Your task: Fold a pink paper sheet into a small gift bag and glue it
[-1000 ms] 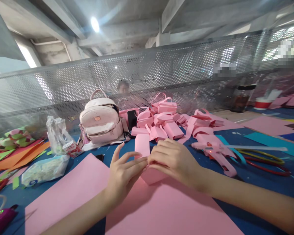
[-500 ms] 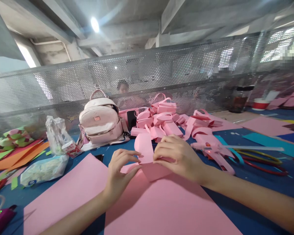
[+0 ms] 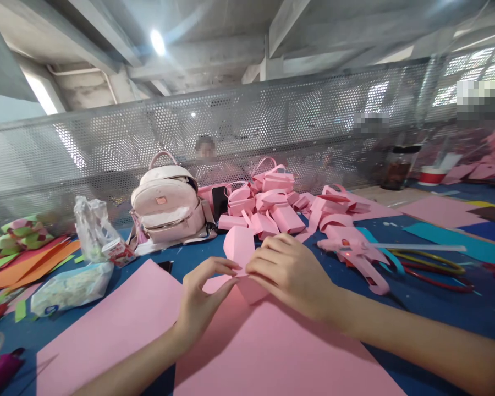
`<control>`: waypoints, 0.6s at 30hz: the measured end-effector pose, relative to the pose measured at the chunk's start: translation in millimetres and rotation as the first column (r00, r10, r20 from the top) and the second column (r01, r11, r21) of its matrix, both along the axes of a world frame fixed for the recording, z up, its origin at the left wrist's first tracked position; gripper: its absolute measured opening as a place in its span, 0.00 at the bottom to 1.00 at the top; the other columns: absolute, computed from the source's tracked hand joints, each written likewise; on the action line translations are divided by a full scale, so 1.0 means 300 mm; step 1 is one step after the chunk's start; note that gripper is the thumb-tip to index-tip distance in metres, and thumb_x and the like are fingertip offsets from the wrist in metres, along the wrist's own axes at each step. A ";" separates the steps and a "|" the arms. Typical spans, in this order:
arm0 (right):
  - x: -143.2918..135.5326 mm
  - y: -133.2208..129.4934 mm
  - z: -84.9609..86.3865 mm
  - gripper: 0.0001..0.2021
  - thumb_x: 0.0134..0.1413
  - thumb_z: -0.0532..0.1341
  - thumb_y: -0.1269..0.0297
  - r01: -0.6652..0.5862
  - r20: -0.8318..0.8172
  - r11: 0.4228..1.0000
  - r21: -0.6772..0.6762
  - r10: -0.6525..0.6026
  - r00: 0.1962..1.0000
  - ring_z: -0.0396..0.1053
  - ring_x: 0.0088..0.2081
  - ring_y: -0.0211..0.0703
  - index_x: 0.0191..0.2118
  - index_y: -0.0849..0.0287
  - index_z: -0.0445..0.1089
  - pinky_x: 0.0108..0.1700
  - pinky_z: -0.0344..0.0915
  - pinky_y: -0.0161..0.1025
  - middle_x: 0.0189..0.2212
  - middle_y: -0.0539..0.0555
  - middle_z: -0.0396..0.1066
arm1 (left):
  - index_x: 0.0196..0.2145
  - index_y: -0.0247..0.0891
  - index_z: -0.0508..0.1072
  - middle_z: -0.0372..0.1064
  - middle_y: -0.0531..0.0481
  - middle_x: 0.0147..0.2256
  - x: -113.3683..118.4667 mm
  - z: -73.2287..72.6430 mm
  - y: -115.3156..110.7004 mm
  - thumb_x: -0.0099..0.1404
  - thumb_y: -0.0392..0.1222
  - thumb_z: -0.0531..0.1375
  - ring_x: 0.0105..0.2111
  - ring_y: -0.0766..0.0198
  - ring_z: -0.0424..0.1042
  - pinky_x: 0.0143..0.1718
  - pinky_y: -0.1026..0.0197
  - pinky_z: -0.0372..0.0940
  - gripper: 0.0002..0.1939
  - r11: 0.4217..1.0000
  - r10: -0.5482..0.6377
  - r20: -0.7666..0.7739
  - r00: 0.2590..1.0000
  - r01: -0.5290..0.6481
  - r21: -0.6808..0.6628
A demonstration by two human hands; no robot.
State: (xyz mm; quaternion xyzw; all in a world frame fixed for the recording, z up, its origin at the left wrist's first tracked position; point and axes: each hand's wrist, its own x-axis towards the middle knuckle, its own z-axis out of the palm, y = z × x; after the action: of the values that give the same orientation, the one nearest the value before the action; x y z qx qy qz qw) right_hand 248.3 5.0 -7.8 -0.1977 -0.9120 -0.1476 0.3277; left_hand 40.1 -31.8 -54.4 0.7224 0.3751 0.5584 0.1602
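Note:
Between my two hands is a small folded pink paper piece (image 3: 240,246), its rounded flap standing upright and its lower part angled toward me. My left hand (image 3: 204,291) pinches its left edge between thumb and fingertips. From the right, my right hand (image 3: 291,272) presses its fingers on the fold, covering much of that side. Beneath both hands lies a large pink paper sheet (image 3: 280,352), with another pink sheet (image 3: 107,324) to its left. A pink glue gun (image 3: 350,245) with a clear glue stick rests beyond my right hand.
Small pink paper bags (image 3: 272,201) are heaped behind the work, beside a pale backpack (image 3: 165,201). Plastic bags (image 3: 72,289) and coloured paper (image 3: 37,264) lie left. Scissors (image 3: 433,269) and blue paper (image 3: 457,239) lie right. A perforated metal panel (image 3: 119,148) stands behind, with a person beyond it.
My right hand has shifted left along the folded piece, bringing its fingertips close to my left ones. The upright flap has turned slightly. The left hand stays nearly in place.

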 end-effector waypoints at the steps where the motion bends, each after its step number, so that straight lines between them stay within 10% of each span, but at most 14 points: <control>1: -0.008 -0.002 -0.003 0.09 0.66 0.59 0.67 0.012 -0.009 1.000 0.005 -0.012 1.000 0.62 0.34 0.44 0.34 0.58 0.74 0.40 0.52 0.41 0.30 0.50 0.75 | 0.35 0.41 0.75 0.76 0.51 0.40 0.002 0.000 -0.001 0.66 0.35 0.65 0.41 0.62 0.76 0.45 0.61 0.68 0.03 1.000 -0.006 0.000 1.000 0.006 0.001; 18: -0.020 -0.023 -0.047 0.06 0.62 0.59 0.72 -0.093 -0.031 0.994 -0.060 0.091 0.995 0.61 0.35 0.44 0.33 0.59 0.69 0.39 0.53 0.41 0.33 0.52 0.73 | 0.25 0.40 0.59 0.59 0.58 0.24 0.040 -0.067 -0.007 0.61 0.34 0.59 0.25 0.67 0.59 0.28 0.66 0.56 0.12 0.973 0.055 -0.033 0.998 -0.061 -0.221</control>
State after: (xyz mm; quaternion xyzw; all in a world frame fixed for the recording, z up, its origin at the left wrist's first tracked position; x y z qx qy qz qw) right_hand 242.3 -1.9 -22.0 -0.1675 -0.9195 -0.1014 0.3407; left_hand 52.0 -33.9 -74.5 0.6961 0.4582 0.5077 0.2186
